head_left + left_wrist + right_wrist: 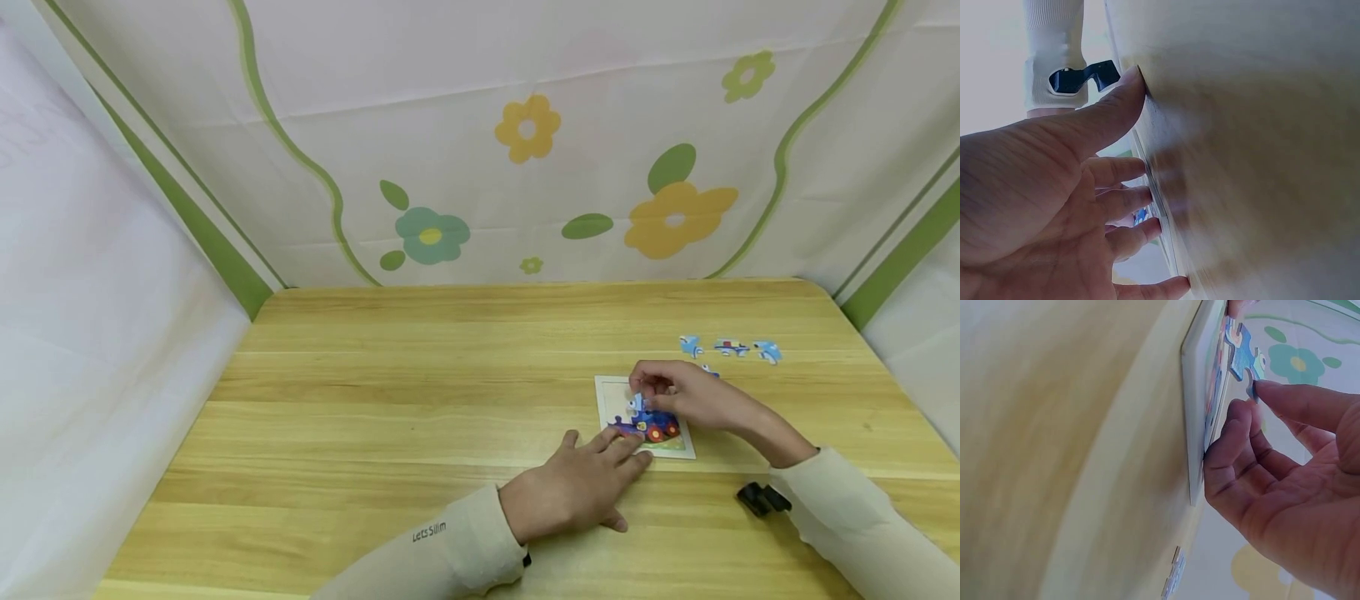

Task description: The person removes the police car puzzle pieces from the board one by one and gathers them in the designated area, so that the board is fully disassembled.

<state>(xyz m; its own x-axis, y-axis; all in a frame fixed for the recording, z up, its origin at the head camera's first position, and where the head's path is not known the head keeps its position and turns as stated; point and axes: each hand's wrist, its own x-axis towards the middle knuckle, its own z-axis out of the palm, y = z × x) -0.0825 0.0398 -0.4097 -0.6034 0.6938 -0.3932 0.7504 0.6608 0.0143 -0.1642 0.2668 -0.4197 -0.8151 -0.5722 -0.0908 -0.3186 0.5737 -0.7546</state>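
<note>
A white-framed puzzle board (pixel 609 390) lies on the table, partly filled with a blue vehicle picture on red wheels. My right hand (pixel 701 396) pinches a blue puzzle piece (pixel 1244 355) between thumb and fingertips, tilted up over the board. In the right wrist view its other fingers curl beside the board's edge. With spread, straight fingers, my left hand (pixel 581 487) rests at the near left part of the board, fingertips over the lower picture and thumb on the table. Part of the picture is hidden under both hands.
Several loose puzzle pieces (pixel 731 347) lie beyond the board, at the back right, one partly behind my right hand. A black strap piece (pixel 763 498) shows at the right sleeve (pixel 840 500). A flowered cloth (pixel 465 150) hangs along the table's far edge.
</note>
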